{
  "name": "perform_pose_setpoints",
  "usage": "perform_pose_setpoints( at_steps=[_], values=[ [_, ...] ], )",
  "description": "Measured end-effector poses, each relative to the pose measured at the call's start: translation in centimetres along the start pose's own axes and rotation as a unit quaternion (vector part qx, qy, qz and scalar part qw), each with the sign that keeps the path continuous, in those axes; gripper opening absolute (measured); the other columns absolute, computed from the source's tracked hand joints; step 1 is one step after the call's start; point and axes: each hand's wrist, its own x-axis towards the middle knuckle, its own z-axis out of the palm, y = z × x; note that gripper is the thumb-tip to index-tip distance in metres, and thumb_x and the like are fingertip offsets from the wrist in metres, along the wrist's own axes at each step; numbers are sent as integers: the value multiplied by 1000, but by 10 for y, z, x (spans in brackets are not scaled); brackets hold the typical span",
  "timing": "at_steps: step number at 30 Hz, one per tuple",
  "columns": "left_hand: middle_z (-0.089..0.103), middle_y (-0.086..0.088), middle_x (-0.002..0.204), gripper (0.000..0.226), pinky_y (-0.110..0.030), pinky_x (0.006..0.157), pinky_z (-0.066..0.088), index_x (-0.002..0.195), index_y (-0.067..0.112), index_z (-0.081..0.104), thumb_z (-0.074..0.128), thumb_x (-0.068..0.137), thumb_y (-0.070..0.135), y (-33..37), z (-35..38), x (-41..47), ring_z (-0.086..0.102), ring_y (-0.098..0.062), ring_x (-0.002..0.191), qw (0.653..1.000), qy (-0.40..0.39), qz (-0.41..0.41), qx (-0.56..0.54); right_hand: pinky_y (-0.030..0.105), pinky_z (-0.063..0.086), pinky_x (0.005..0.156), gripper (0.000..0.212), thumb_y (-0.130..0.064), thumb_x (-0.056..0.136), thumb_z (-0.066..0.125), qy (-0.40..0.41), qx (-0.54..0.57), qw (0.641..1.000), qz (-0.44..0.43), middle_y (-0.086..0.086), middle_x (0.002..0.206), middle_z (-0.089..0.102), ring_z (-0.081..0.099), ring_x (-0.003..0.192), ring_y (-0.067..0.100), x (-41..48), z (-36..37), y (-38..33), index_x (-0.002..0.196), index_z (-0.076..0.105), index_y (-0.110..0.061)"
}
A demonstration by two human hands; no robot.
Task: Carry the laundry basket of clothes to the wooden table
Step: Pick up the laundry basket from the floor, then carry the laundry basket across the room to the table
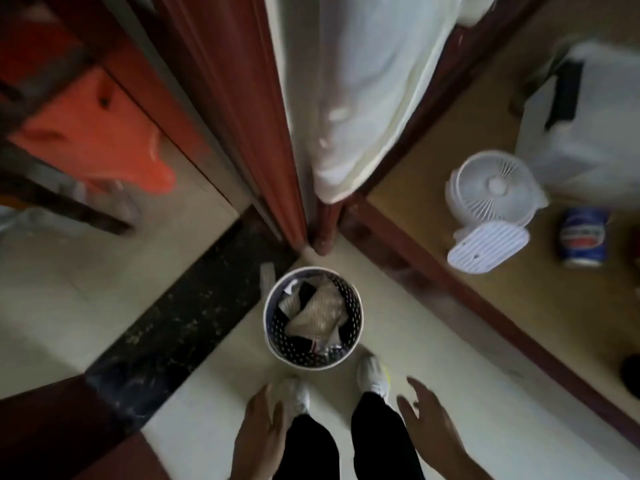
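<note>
A round white perforated laundry basket (277, 344) stands on the pale floor tiles just in front of my feet. It holds clothes (320, 315), a beige patterned piece on top of dark ones. My left hand (258, 434) hangs at the bottom, left of my legs, fingers apart and holding nothing. My right hand (431, 426) is at the bottom right, fingers spread, also holding nothing. Both hands are nearer to me than the basket and do not touch it. The wooden table (485, 258) runs along the right side.
On the table stand a small white fan (491, 206), a blue can (583, 237) and a white bag (588, 133). A red-brown door frame (239, 109) and a white cloth (356, 98) rise beyond the basket. A dark threshold strip (166, 327) crosses the floor at left.
</note>
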Motion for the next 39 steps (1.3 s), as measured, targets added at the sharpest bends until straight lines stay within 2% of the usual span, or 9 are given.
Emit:
perform_pose_setpoints(
  at_steps=[12,14,16,18,21,26,30,36,39],
  values=[
    [10,-18,168,98,-48,116,30,162,7,0,65,92,28,-31,99,225,18,-32,154,971,168,-86,-146,48,41,115,91,-51,96,59,-14,55,998,5,14,169,27,47,145,36,238,132,9,166,10,-19],
    [28,-19,164,87,-47,117,34,160,7,18,64,90,32,-51,103,250,32,-36,149,970,133,-115,-170,48,42,114,92,-46,96,58,-17,69,997,-1,15,168,31,48,144,39,255,142,8,166,3,-22],
    [62,-22,135,64,-55,102,49,136,8,52,57,81,39,-63,104,259,61,-43,123,978,96,-124,-141,43,49,102,78,-28,102,51,-22,29,999,-21,18,155,51,59,130,43,260,143,3,166,7,-27],
    [72,-19,111,49,-56,87,57,115,8,62,52,74,33,-73,104,257,70,-42,102,976,98,-114,-155,40,51,91,68,-20,101,45,-13,24,999,-29,16,143,63,65,119,41,253,136,-3,163,19,-34],
    [72,-19,105,37,-54,85,58,110,5,63,47,80,22,-51,81,215,68,-41,96,964,126,-123,-201,37,48,90,63,-17,99,44,-6,49,998,-33,10,140,66,64,119,36,217,114,-19,158,32,-34],
    [69,-1,99,31,-27,69,46,116,11,65,49,89,12,-16,14,97,61,-19,90,954,109,-85,-266,46,55,90,61,-18,95,43,-24,77,996,-37,10,122,72,69,106,35,104,58,-51,153,38,-34],
    [71,-1,105,42,-16,71,45,124,14,64,52,85,5,21,-60,-7,64,-17,96,967,86,-43,-236,35,42,81,53,-14,98,43,-14,85,996,-29,3,113,65,63,103,32,-5,-11,-91,150,42,-24],
    [69,-4,128,65,-45,104,50,139,19,58,58,77,-2,89,-160,-170,64,-24,119,959,71,64,-267,34,39,88,48,-14,97,46,75,166,981,-74,6,126,63,55,108,24,-172,-130,-148,145,47,-20],
    [66,-1,133,71,-46,105,48,143,25,53,56,76,3,120,-185,-229,61,-22,122,944,57,132,-296,31,37,89,49,-10,98,47,159,222,955,-119,-5,118,58,53,106,19,-247,-167,-159,146,46,-19]
  ],
)
